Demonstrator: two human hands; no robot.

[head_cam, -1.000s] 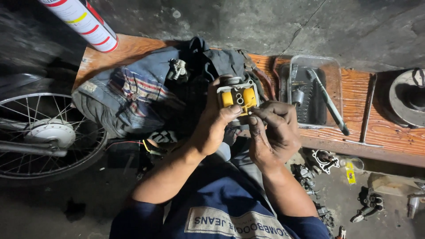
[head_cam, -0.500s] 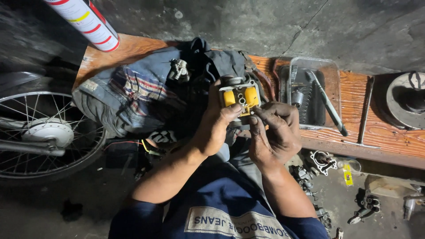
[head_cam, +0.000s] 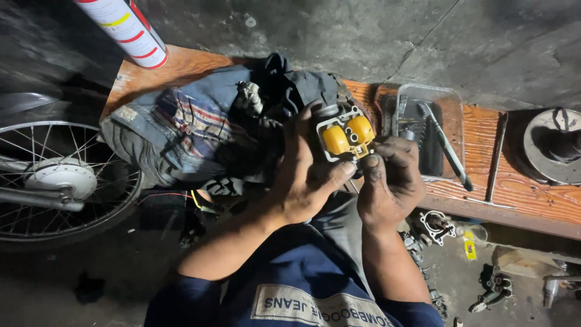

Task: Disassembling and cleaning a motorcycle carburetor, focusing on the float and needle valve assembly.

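— What is seen, largest first?

— A wooden bench (head_cam: pixel 514 188) is laid with bundled cloth (head_cam: pixel 181 130) and a clear plastic tray (head_cam: pixel 451 100).

— And the carburettor body (head_cam: pixel 345 134)?

— It is held above the bench edge, its two yellow floats uppermost. It is clasped by the left hand (head_cam: pixel 305 181), thumb beneath; the right hand (head_cam: pixel 390 181) is pinched at its lower right corner.

Yellow floats (head_cam: pixel 348 134), plaid-patched blue cloth (head_cam: pixel 181 121), red-striped white tube (head_cam: pixel 124 27).

White tube (head_cam: pixel 124 27) top left, red-yellow bands; yellow tag (head_cam: pixel 469 249) on floor.
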